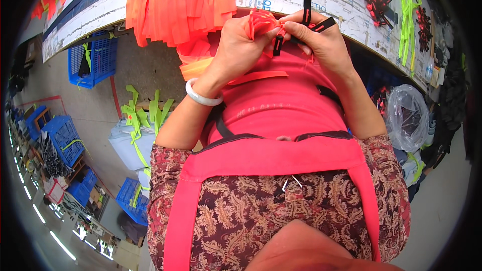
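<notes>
My left hand (243, 46) is closed on a bunched-up bright orange fabric strip (261, 23), just above my lap at the table edge. Close against it, my right hand (324, 41) pinches small black fabric tabs with red marks. One black tab (307, 11) sticks up past its fingers, and a second points out to the right. A third black tab (277, 45) hangs between the two hands, where the fingertips meet. What exactly joins there is hidden by the fingers. A loose orange strip (261, 77) lies across my red apron (286, 113).
A thick stack of orange strips (175, 5) drapes over the edge of the worktable (108, 7). Black-and-red tabs (369, 0) and lime strips (407, 20) lie at the table's right. Blue crates (93, 62) stand on the floor at left; a clear plastic bag (407, 118) is at right.
</notes>
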The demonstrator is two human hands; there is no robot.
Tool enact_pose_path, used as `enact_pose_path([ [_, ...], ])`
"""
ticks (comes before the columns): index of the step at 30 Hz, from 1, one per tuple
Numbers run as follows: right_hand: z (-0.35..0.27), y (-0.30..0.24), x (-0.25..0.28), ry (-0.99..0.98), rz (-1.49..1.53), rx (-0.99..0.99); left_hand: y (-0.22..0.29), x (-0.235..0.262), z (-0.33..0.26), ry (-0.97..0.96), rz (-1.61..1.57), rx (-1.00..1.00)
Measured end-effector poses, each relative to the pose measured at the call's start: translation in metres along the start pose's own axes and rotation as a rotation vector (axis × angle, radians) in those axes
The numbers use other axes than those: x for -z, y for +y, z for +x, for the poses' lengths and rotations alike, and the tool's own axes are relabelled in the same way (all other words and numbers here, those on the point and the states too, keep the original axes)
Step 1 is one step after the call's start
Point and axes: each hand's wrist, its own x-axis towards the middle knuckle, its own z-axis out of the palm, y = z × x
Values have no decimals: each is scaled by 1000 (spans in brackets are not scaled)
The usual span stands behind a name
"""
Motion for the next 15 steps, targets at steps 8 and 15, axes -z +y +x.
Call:
enact_pose_path([
  [8,8,7,13,-89,72,-63,6,-5,-1,46,29,82],
  [15,5,-1,3,-94,-81,32,7,-1,0,16,41,115],
])
